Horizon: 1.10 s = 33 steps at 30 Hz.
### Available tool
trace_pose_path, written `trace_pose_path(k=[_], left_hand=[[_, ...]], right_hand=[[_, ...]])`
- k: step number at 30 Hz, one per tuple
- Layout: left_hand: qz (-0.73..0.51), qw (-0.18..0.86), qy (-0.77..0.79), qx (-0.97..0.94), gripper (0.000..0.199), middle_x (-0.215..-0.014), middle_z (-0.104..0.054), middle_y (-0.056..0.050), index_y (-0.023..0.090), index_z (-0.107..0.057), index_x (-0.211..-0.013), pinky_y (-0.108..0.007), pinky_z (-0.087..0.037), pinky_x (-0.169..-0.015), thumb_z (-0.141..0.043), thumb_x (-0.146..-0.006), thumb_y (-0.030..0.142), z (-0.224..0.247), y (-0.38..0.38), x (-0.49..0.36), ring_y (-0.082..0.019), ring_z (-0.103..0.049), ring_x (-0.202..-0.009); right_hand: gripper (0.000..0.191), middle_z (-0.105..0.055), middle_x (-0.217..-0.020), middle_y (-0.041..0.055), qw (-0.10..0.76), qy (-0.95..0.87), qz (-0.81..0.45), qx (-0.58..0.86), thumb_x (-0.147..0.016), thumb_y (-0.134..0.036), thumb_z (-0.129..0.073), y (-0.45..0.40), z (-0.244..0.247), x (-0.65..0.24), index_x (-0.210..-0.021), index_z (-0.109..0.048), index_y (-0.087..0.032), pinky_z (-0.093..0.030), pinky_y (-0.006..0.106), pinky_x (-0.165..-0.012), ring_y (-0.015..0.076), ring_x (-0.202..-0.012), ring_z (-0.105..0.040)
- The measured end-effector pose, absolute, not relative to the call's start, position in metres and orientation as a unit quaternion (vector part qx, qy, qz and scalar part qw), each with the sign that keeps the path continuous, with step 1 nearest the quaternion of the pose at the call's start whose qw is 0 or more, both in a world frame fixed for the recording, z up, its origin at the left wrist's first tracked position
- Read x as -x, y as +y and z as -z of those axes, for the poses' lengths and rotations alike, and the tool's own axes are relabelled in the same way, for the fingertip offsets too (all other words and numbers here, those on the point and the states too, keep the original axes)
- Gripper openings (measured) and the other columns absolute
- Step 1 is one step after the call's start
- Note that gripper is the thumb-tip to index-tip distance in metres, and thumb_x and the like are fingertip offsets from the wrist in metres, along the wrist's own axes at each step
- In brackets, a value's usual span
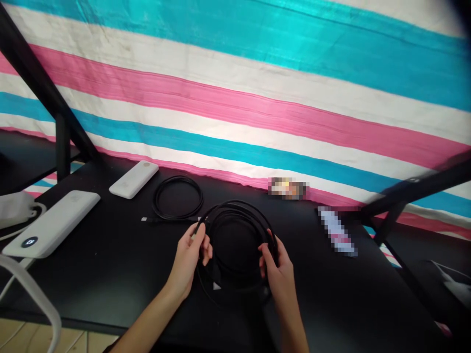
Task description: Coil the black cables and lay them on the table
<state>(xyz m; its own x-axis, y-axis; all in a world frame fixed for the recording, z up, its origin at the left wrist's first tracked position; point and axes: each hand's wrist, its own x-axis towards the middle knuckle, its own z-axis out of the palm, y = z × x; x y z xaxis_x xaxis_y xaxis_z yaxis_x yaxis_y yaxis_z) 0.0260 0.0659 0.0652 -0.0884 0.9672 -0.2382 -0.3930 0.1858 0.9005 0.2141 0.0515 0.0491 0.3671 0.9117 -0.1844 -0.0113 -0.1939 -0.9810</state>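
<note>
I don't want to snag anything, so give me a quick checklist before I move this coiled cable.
1. Left hand gripping the held cable: ok.
2. Right hand gripping it: ok.
3. Loops gathered tightly: not ok, strands spread at the top.
4. Plug tucked in: not ok, it sticks out near the left hand.
5. Smaller coil free of the held cable: cannot tell, its right end is beside the left hand.

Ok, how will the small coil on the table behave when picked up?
Probably floppy: the small coil is thin looped cable and no tie shows, so its loops may sag or spread. Its left plug sticks out and could swing or drag. Lying flat on the table, it seems unlikely to roll if pushed.
</note>
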Motion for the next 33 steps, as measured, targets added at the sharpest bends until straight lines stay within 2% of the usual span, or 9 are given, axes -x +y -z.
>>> trace_pose_path(k=[4,7,10,16,18,21,23,27,33], left_hand=[[-0.535,0.570,0.508,-0.361,0.031,-0.050,-0.050,0.007,0.016,-0.058,-0.091,-0.019,-0.034,-0.041,-0.064,-0.080,0.044,-0.053,0.069,-0.030,-0.008,-0.044,-0.040],[-0.531,0.578,0.503,-0.361,0.033,-0.044,-0.045,0.010,0.016,-0.056,-0.094,-0.018,-0.026,-0.035,-0.064,-0.079,0.045,-0.051,0.068,-0.031,-0.007,-0.037,-0.034],[-0.536,0.598,0.475,-0.360,0.031,-0.041,-0.039,0.011,0.018,-0.054,-0.093,-0.017,-0.029,-0.037,-0.059,-0.083,0.047,-0.061,0.061,-0.028,-0.008,-0.039,-0.034],[-0.517,0.745,0.337,-0.254,0.025,-0.037,-0.020,0.014,0.017,-0.061,-0.091,-0.016,-0.018,-0.036,-0.057,-0.087,0.041,-0.098,0.035,-0.005,-0.003,-0.018,-0.030],[-0.495,0.775,0.303,-0.252,0.028,-0.037,-0.017,0.014,0.017,-0.064,-0.090,-0.016,-0.014,-0.035,-0.055,-0.087,0.044,-0.109,0.027,0.005,-0.003,-0.014,-0.030],[-0.470,0.790,0.299,-0.256,0.033,-0.038,-0.015,0.013,0.017,-0.066,-0.086,-0.015,-0.013,-0.034,-0.060,-0.082,0.049,-0.123,0.017,0.016,-0.002,-0.012,-0.030],[-0.462,0.778,0.339,-0.257,0.035,-0.040,-0.021,0.012,0.018,-0.067,-0.085,-0.015,-0.014,-0.035,-0.067,-0.075,0.051,-0.132,0.011,0.022,-0.001,-0.014,-0.032],[-0.446,0.733,0.424,-0.290,0.044,-0.049,-0.041,0.005,0.018,-0.067,-0.079,-0.019,-0.021,-0.035,-0.071,-0.063,0.059,-0.144,0.003,0.026,-0.003,-0.023,-0.034],[-0.583,0.658,0.359,-0.314,0.061,-0.043,-0.043,0.003,0.018,-0.067,-0.086,-0.026,-0.035,-0.046,-0.041,-0.079,0.073,-0.104,0.007,0.007,-0.013,-0.042,-0.041]], right_hand=[[0.076,-0.054,-0.070,-0.0049,0.567,-0.291,-0.442,0.631,-0.064,-0.052,-0.075,0.060,-0.037,-0.221,-0.128,-0.051,-0.018,-0.023,0.013,-0.032,0.0016,-0.040,-0.030],[0.072,-0.037,-0.054,-0.0116,0.582,-0.273,-0.468,0.607,-0.067,-0.049,-0.075,0.055,-0.040,-0.220,-0.127,-0.052,-0.016,-0.022,0.012,-0.031,0.0015,-0.038,-0.022],[0.064,-0.025,-0.049,-0.0143,0.591,-0.266,-0.508,0.567,-0.070,-0.044,-0.076,0.045,-0.053,-0.217,-0.123,-0.055,-0.015,-0.021,0.012,-0.032,0.0017,-0.037,-0.018],[0.054,-0.033,-0.049,-0.0120,0.576,-0.299,-0.546,0.529,-0.070,-0.048,-0.076,0.025,-0.084,-0.216,-0.112,-0.061,-0.018,-0.026,0.014,-0.031,0.0020,-0.035,-0.023],[0.052,-0.037,-0.051,-0.0105,0.577,-0.306,-0.553,0.518,-0.070,-0.052,-0.075,0.019,-0.095,-0.213,-0.108,-0.063,-0.019,-0.022,0.014,-0.030,0.0014,-0.034,-0.022],[0.048,-0.030,-0.052,-0.0102,0.586,-0.299,-0.538,0.527,-0.068,-0.055,-0.075,0.009,-0.112,-0.206,-0.101,-0.066,-0.021,-0.014,0.012,-0.033,0.0003,-0.036,-0.017],[0.047,-0.025,-0.054,-0.0093,0.595,-0.299,-0.518,0.537,-0.067,-0.056,-0.076,0.005,-0.120,-0.201,-0.098,-0.069,-0.021,-0.014,0.013,-0.036,0.0013,-0.040,-0.018],[0.043,-0.031,-0.053,-0.0059,0.597,-0.351,-0.478,0.540,-0.066,-0.056,-0.075,0.002,-0.122,-0.200,-0.089,-0.071,-0.020,-0.019,0.016,-0.039,0.0049,-0.045,-0.027],[0.041,-0.032,-0.055,-0.0056,0.566,-0.422,-0.431,0.562,-0.077,-0.055,-0.067,0.006,-0.106,-0.210,-0.093,-0.069,-0.018,-0.017,0.019,-0.041,0.0055,-0.046,-0.025]])
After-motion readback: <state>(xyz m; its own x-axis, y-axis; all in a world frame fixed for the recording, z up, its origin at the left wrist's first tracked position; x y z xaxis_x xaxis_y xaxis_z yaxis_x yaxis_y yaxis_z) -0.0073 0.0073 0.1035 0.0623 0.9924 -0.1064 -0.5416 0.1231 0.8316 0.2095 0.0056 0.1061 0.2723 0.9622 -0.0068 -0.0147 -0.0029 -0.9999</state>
